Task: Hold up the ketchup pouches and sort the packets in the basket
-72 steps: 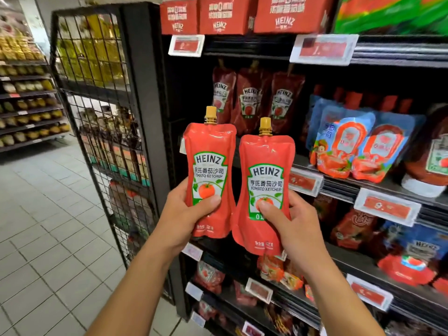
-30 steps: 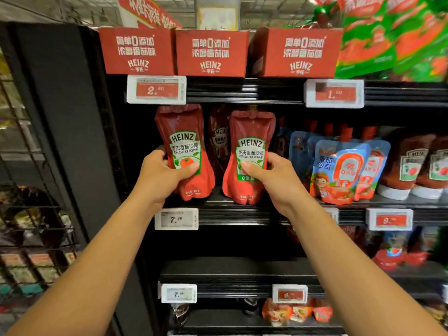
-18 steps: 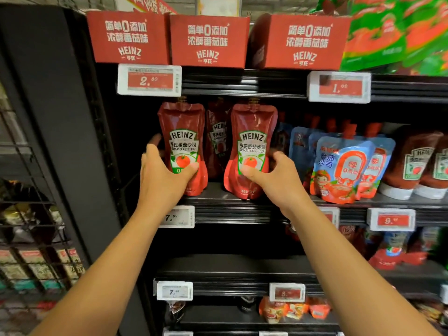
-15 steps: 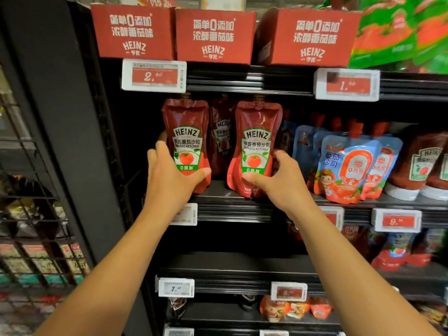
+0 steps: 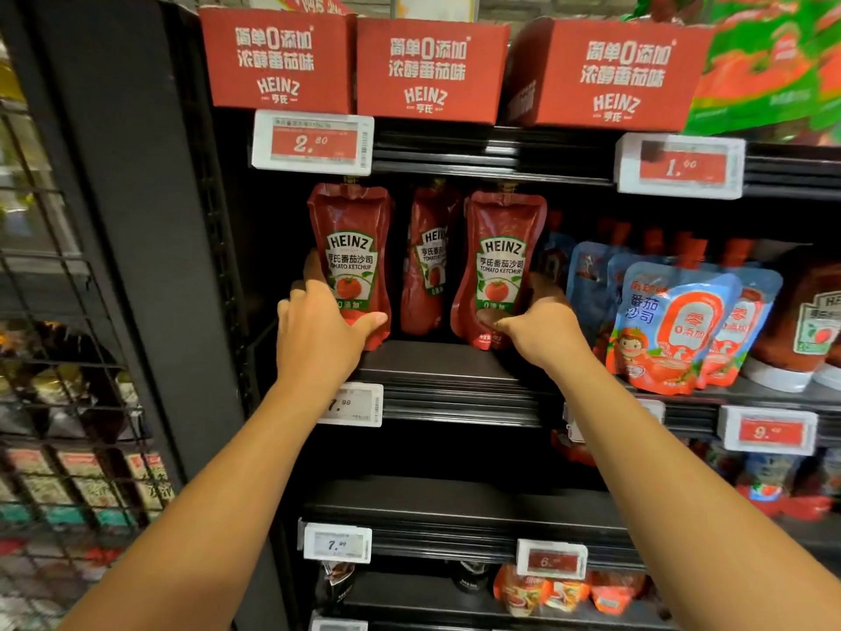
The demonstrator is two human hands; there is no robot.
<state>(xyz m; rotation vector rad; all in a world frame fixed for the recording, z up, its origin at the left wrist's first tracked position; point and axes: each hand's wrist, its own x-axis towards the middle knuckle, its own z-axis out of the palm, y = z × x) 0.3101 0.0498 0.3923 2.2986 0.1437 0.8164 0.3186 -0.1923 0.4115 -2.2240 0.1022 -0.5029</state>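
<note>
Red ketchup pouches (image 5: 350, 261) upright, spouts up

- The left ketchup pouch (image 5: 350, 261) and the right ketchup pouch (image 5: 500, 266): glossy, crinkled red plastic film.
- The shelf (image 5: 437, 362): matt black metal, smooth.
- The red boxes (image 5: 430, 68) above: matt cardboard.
- The price tag (image 5: 314, 142): white plastic frame.
- The side rack (image 5: 59, 357): black wire mesh.

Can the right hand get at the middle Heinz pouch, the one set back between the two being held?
Probably not yet: the right hand grips the right pouch, which partly covers the middle pouch. The gap looks narrow.
</note>
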